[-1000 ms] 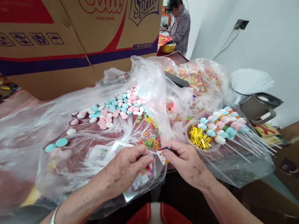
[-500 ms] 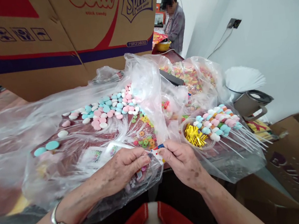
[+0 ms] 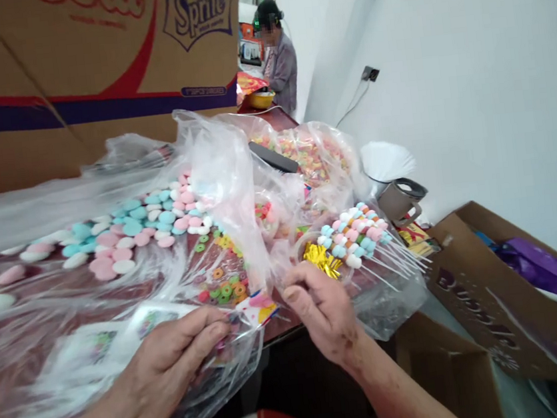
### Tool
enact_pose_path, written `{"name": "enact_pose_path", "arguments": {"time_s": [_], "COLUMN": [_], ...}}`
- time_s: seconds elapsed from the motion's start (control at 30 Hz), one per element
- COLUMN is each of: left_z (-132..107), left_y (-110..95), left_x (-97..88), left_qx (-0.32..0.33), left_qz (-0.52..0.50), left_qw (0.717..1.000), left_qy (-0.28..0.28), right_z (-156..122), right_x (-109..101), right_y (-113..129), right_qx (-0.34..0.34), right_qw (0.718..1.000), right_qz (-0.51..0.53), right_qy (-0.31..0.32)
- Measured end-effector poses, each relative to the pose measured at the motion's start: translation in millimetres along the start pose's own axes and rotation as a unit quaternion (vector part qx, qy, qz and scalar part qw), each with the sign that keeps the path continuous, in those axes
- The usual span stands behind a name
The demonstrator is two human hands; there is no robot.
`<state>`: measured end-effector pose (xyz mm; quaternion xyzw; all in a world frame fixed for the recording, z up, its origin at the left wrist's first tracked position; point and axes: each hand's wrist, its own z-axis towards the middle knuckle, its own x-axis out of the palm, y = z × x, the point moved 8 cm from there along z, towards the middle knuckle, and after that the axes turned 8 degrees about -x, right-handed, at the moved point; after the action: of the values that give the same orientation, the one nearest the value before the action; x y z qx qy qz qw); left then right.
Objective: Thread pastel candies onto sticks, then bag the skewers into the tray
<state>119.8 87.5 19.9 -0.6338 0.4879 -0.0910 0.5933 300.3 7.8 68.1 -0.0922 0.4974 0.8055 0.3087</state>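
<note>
My left hand [image 3: 179,354] pinches a small clear packet with a colourful printed end [image 3: 257,307] at the table's front edge. What the packet contains is mostly hidden by the fingers and loose plastic. To its right, my right hand [image 3: 322,304] has thumb and forefinger pressed together, apart from the packet; I cannot make out anything between them. Ring-shaped candies [image 3: 225,290] lie just beyond the packet. White printed cards [image 3: 145,318] rest beside my left hand. Candy skewers on white sticks [image 3: 355,237] and gold tinsel ties [image 3: 322,260] sit beyond my right hand.
Pink, blue and white candies [image 3: 134,225] spread over clear plastic sheeting. A large cardboard box [image 3: 116,66] stands behind. Bags of gummy candy [image 3: 312,155], a dark handle [image 3: 272,157] and a grey mug [image 3: 401,200] are farther back. An open carton [image 3: 469,294] stands right; a person [image 3: 282,61] works beyond.
My right hand has come away from the packet's printed end, which both hands were pinching. The packet stays in my left hand. The view has swung to the right.
</note>
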Motion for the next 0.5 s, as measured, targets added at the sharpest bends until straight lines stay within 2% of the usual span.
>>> {"name": "enact_pose_path", "arguments": {"time_s": [0.07, 0.13, 0.23, 0.3, 0.37, 0.43, 0.5], "left_z": [1, 2, 2, 2, 2, 3, 4], "left_y": [2, 4, 0, -6, -10, -11, -10], "left_x": [-0.4, -0.4, -1.2, -1.6, -1.6, -2.3, -2.6], "left_qx": [0.017, 0.025, 0.039, 0.054, 0.063, 0.064, 0.067], "left_qz": [-0.005, -0.012, 0.011, 0.019, 0.013, 0.003, -0.003], "left_qw": [1.0, 0.999, 0.998, 0.997, 0.996, 0.996, 0.996], "left_qy": [-0.011, -0.023, -0.045, -0.054, -0.058, -0.065, -0.064], "right_z": [-5, -16, -32, -37, -40, -40, -38], "right_x": [-44, -93, -144, -159, -164, -164, -165], "right_y": [-16, -33, -50, -61, -73, -83, -88], "right_qx": [0.016, 0.029, 0.008, 0.0, 0.012, 0.022, 0.02], "right_qw": [0.992, 0.963, 0.893, 0.838, 0.791, 0.768, 0.767], "right_qz": [-0.083, -0.21, -0.417, -0.531, -0.607, -0.639, -0.641], "right_qy": [-0.09, -0.164, -0.169, -0.122, -0.069, -0.032, -0.02]}}
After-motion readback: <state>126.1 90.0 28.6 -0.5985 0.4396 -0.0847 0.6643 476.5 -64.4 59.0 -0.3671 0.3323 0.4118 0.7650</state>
